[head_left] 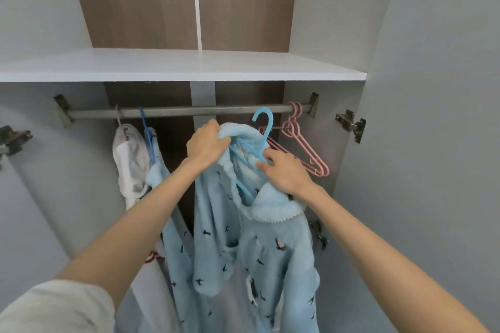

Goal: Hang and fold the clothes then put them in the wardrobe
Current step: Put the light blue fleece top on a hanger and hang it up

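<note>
Just below the one metal rail, left hand fingers curl around the fleecy collar of one pale-blue garment while right hand fingers pinch its single blue plastic hanger, with thin pink hangers hooked at two o'clock and two hung clothes at nine.

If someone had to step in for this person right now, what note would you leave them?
Left hand: grips the blue top at its collar.
Right hand: fingers pinch the blue hanger, which sits partly inside the top's neck.
The hanger's hook is up by the rod, not clearly over it.
Done: a white garment and another blue garment hang at the rod's left end; pink hangers hang at its right end.
Left: seat the top on the hanger and hook it on the rod. No folding shows in view.
</note>
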